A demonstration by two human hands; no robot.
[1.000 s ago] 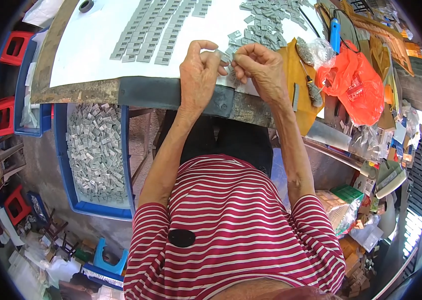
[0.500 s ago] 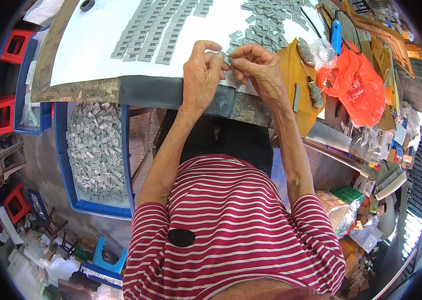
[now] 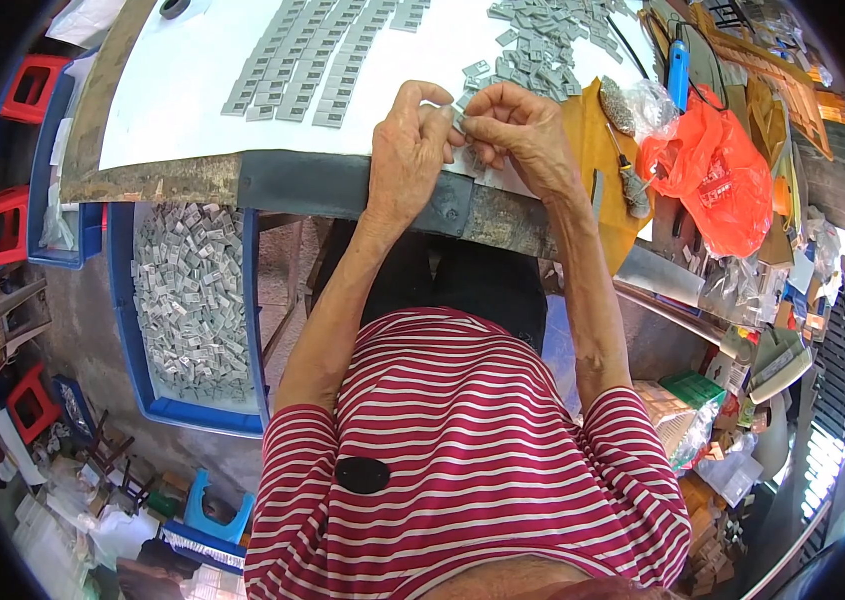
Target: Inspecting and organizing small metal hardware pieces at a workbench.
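My left hand (image 3: 409, 155) and my right hand (image 3: 523, 135) meet just above the near edge of the white-covered table (image 3: 173, 120). Between their fingertips is a small grey rectangular piece (image 3: 459, 120), mostly covered by the fingers. Both hands are closed in a pinch on it. Beyond my left hand, similar grey pieces (image 3: 338, 85) lie in neat overlapping columns. A loose heap of grey pieces (image 3: 543, 50) spreads beyond my right hand.
At the left below the table, a blue tray (image 3: 125, 330) holds many grey pieces. On the right lie a yellow-brown envelope (image 3: 588, 120), a brush-like tool (image 3: 633, 185), a red plastic bag (image 3: 718, 180) and a blue-handled tool (image 3: 679, 75). Red stools (image 3: 35, 88) stand far left.
My hands stay together at the table edge, with only slight shifts of the fingers around the small piece. The columns and heap look unchanged.
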